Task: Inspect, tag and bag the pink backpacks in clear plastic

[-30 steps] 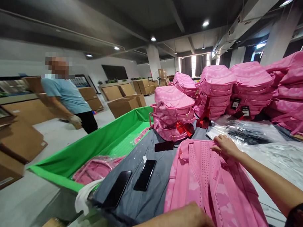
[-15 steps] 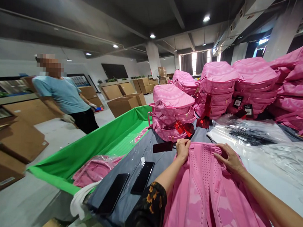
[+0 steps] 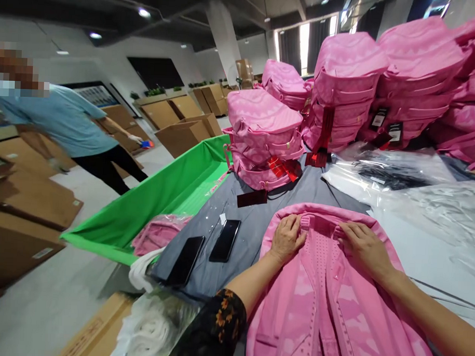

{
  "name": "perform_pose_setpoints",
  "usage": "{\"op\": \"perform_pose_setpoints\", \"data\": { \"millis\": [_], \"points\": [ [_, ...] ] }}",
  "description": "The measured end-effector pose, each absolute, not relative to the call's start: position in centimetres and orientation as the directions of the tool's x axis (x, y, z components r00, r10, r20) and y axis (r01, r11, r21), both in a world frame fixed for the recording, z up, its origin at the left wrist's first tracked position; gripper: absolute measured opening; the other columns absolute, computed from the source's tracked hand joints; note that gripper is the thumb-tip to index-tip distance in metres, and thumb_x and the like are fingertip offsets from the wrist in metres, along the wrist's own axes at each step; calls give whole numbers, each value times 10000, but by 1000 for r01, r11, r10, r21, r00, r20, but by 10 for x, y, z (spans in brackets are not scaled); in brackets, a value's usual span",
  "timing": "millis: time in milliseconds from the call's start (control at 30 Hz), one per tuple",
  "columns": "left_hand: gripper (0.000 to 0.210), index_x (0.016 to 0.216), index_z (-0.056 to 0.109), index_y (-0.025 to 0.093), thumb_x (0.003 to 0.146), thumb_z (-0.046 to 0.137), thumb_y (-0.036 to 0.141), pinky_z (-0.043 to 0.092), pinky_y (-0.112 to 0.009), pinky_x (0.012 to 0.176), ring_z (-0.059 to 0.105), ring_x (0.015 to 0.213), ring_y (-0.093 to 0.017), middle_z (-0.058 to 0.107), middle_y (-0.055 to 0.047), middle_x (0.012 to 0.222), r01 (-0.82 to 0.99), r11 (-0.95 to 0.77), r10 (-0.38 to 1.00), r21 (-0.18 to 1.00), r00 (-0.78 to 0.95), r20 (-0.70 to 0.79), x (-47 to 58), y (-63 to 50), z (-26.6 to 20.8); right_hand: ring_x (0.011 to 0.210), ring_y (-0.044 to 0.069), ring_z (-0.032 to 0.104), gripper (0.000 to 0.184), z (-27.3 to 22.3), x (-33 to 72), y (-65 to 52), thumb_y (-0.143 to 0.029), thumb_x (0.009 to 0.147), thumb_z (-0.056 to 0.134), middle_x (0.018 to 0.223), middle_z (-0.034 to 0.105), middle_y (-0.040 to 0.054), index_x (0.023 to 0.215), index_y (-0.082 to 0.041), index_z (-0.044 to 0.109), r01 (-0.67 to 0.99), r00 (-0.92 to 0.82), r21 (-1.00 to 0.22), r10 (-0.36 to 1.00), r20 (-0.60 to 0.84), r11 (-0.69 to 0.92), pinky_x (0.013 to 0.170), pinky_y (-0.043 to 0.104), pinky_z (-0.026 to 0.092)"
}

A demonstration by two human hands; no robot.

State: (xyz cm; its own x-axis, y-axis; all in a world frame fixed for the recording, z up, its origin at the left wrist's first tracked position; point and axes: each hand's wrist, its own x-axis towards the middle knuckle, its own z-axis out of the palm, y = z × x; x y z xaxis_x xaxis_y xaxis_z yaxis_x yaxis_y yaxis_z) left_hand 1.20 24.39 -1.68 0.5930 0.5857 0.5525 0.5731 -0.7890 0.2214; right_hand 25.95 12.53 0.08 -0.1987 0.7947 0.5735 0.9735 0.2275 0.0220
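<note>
A pink patterned backpack (image 3: 291, 315) lies in front of me with its padded back panel and shoulder straps facing up. My left hand (image 3: 287, 238) is closed on its upper left part, beside a small pink buckle (image 3: 305, 222). On the other side, my right hand (image 3: 365, 250) grips the backpack near the top of the right strap, with the fingertips pressed into the fabric. The backpack's rounded top edge shows beyond both hands. Its lower end runs out of view.
Pink backpacks (image 3: 265, 114) stand in stacks behind, some with red or black tags. Two black phones (image 3: 225, 241) lie on the grey cloth (image 3: 202, 296). Clear plastic bags (image 3: 435, 205) cover the right side. A green-walled bin (image 3: 150, 211), cardboard boxes (image 3: 20, 243) and another person (image 3: 68, 120) are leftward.
Both hands have moved down from the backpack's top edge onto its upper back panel; that edge now lies beyond them. The view has tilted down. The other person appears farther left.
</note>
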Motion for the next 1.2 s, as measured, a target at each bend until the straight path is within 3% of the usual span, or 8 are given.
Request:
{"op": "perform_pose_setpoints", "data": {
  "millis": [200,300,433,633,800,900,1067,1200],
  "points": [
    [399,1125,677,135,906,599,459,442,-446,1041,565,1104,-298,649,-131,1102,672,-693,721,261,641,265,41,286,5,976,290,652,304,4,272,183,-372,967,545,1047,740,137,1128,-168,702,987,-101,-87,940,327,137,879,392,486],
    [617,1374,556,137,896,599,525,383,-460,1106,516,1238,-318,597,-154,1281,741,-587,808,326,560,183,53,287,13,1021,280,666,282,11,288,225,-353,947,572,1116,743,120,1130,-184,704,980,-7,-192,982,191,44,855,354,488],
    [903,1606,201,271,882,548,683,268,-534,1185,239,1514,-369,286,-164,1632,728,-534,833,430,540,122,68,266,17,967,252,689,267,9,295,247,-383,961,558,1098,751,93,1092,-199,700,973,49,-229,981,187,-5,778,317,497],
    [1087,1609,217,258,754,561,835,128,-681,1182,-61,1532,-458,13,-192,1692,798,-473,848,374,528,-52,103,251,22,1139,295,623,334,0,271,229,-263,964,506,1222,681,168,1258,-145,611,986,67,-165,966,250,-25,973,410,476],
    [994,1575,330,220,785,611,753,102,-651,1208,21,1556,-388,108,-213,1679,833,-402,906,380,422,34,83,254,15,1270,275,534,457,39,289,229,-122,882,535,1380,601,133,1326,-225,572,997,0,-75,971,237,19,1023,405,434],
    [872,1540,402,182,825,649,616,75,-642,1223,88,1555,-381,197,-205,1665,820,-434,901,372,389,192,68,251,5,1103,292,621,433,56,309,257,-132,774,672,1215,675,137,1200,-205,640,998,26,-53,994,105,-20,840,354,479],
    [640,1491,481,293,910,602,534,202,-509,1254,266,1526,-281,308,-83,1649,512,-796,601,325,732,319,72,259,-10,789,200,668,321,49,326,313,-200,598,842,840,699,2,871,-217,676,999,14,-32,985,-172,-20,607,243,401],
    [549,1404,582,319,932,563,599,283,-491,1231,332,1493,-283,343,-53,1635,515,-787,608,340,743,280,87,272,-14,794,226,666,288,55,310,316,-175,637,815,855,700,45,885,-196,669,999,26,44,985,-170,-18,633,271,409]
  ]
}}
